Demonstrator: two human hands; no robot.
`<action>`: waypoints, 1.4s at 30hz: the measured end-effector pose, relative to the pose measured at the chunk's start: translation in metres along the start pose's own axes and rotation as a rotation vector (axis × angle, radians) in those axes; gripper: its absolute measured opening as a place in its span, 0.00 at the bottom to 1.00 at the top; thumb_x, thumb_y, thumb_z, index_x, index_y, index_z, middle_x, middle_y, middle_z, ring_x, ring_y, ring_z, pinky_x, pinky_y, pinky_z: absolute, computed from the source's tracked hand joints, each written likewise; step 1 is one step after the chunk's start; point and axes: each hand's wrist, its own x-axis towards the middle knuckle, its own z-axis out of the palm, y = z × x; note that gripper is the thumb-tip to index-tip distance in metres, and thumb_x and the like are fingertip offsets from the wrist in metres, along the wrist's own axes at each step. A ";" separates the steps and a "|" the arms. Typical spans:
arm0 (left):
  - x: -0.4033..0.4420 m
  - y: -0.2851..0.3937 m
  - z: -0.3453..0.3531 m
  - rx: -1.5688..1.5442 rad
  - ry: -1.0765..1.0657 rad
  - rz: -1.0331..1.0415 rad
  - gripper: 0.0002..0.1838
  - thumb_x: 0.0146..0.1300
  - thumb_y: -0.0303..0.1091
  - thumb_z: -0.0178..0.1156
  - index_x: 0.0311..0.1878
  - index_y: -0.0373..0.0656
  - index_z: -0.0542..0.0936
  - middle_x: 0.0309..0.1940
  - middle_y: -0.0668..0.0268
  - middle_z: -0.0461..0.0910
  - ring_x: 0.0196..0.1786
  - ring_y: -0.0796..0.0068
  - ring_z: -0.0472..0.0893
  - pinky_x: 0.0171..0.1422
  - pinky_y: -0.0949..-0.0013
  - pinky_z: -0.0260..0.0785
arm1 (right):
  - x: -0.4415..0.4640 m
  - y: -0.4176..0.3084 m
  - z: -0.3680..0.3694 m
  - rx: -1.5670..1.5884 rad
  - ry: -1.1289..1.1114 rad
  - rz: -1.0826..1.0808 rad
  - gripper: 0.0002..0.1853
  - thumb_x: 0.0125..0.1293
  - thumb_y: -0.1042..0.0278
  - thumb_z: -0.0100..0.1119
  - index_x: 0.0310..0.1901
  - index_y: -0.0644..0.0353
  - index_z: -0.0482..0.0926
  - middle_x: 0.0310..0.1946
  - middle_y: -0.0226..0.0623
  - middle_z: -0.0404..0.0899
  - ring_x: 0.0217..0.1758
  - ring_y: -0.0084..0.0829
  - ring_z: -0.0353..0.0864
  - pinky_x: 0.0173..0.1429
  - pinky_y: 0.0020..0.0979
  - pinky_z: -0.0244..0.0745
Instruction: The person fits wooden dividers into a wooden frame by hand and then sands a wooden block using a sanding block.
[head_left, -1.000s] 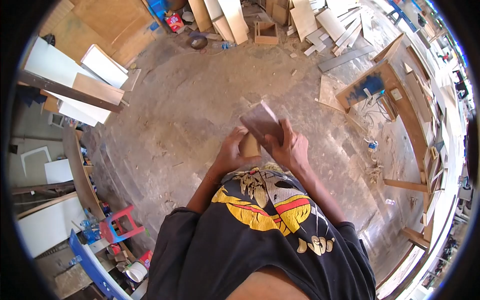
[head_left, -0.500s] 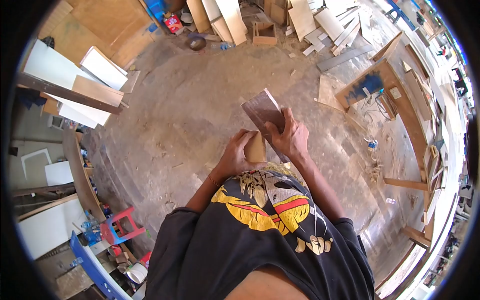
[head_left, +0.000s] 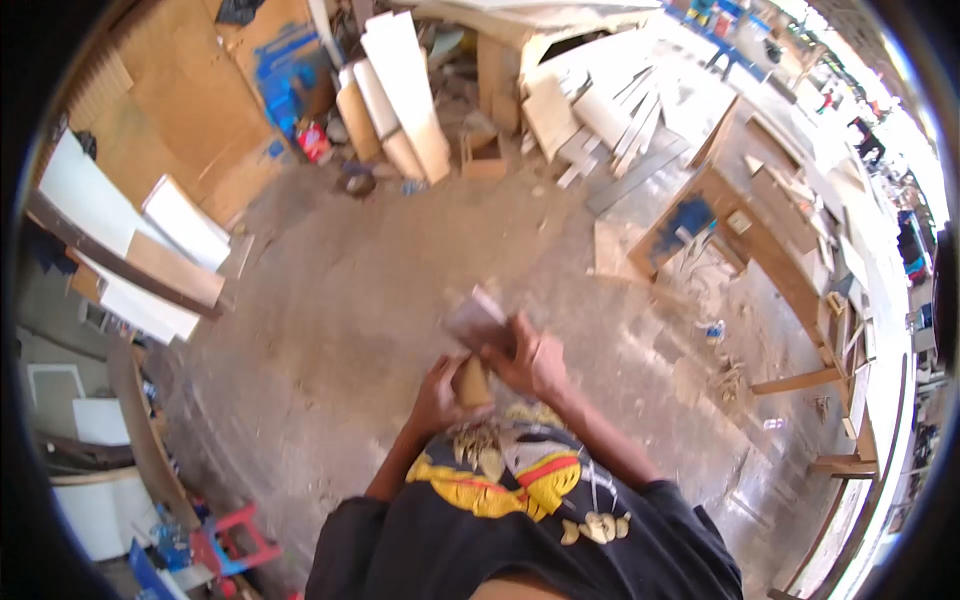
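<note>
Dark brown and flat, a piece (head_left: 477, 322) slants just below the middle of the view, gripped by the right hand (head_left: 536, 364), which comes in from about five o'clock. Its thumb lies along the near face and its fingers go round the far edge, a pinch that probably keeps the piece steady while leaving its outer end free. At seven o'clock the left hand (head_left: 437, 398) is curled around a tan block (head_left: 471, 384), thumb at the bottom, seemingly to brace it. Blur hides whether the two pieces touch; the block sits at six o'clock from the dark piece. Both are held in front of the black shirt (head_left: 400, 555), likely because bent elbows give good control there.

Bare floor (head_left: 330, 310) spreads beyond. Towards eleven o'clock, long boards (head_left: 402, 95) stand propped, perhaps to save floor space; pale offcuts (head_left: 603, 118) are heaped at one o'clock. A wooden frame (head_left: 790, 290) stands near three o'clock, and a red stool (head_left: 238, 540) between seven and eight.
</note>
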 end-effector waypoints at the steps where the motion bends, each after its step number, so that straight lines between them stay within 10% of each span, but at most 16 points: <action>1: -0.001 -0.010 0.000 0.038 0.043 0.032 0.39 0.36 0.43 0.75 0.51 0.33 0.72 0.43 0.52 0.74 0.46 0.53 0.76 0.52 0.58 0.69 | -0.005 0.002 -0.001 0.022 -0.037 -0.041 0.25 0.54 0.48 0.63 0.44 0.59 0.68 0.31 0.52 0.80 0.36 0.54 0.80 0.38 0.46 0.74; 42: -0.038 0.057 0.047 0.070 0.271 -0.019 0.39 0.35 0.42 0.76 0.51 0.33 0.72 0.42 0.54 0.73 0.45 0.56 0.75 0.52 0.61 0.68 | -0.065 0.008 -0.061 -0.027 -0.071 -0.270 0.22 0.56 0.53 0.62 0.44 0.59 0.67 0.28 0.47 0.80 0.33 0.49 0.81 0.36 0.43 0.74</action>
